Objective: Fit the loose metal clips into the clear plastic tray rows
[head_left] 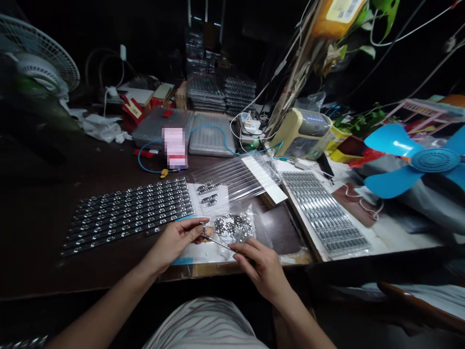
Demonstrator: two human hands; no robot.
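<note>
My right hand (259, 264) pinches thin metal tweezers (217, 240) whose tips reach left to my left hand (178, 238). The left hand's fingers are closed on a small metal part (202, 225) at the tweezer tips. Just right of them lies a heap of small shiny metal parts (233, 227) on a clear plastic sheet. A dark tray (127, 213) with rows of seated metal parts lies to the left of the hands.
A second tray of parts (323, 215) sits to the right, a clear ribbed cover (236, 177) behind the heap. Stacked trays (221, 94), cables and a charger stand at the back. A blue fan (425, 160) is right, a white fan (39, 68) left.
</note>
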